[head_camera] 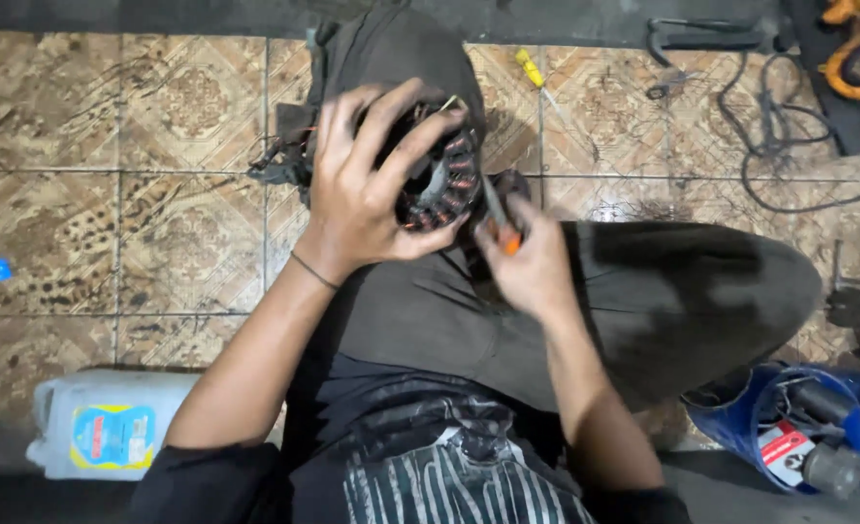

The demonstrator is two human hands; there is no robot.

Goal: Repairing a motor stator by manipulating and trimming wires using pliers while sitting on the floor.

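Gripping the round motor stator [439,180] over the lap, the left hand [357,194] wraps its fingers around the stiff, probably heavy steel rim, sparing fragile copper windings, while the right hand [532,262] pinches an orange-handled screwdriver [500,218] just beside it.

A white jerrycan [110,425] stands on the patterned tiled floor [158,223]; a blue bucket [740,412] holds what look like spare parts (dimly lit).

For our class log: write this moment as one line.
left hand: grips round coil stator | right hand: holds orange-handled tool at stator | seated on tiled floor
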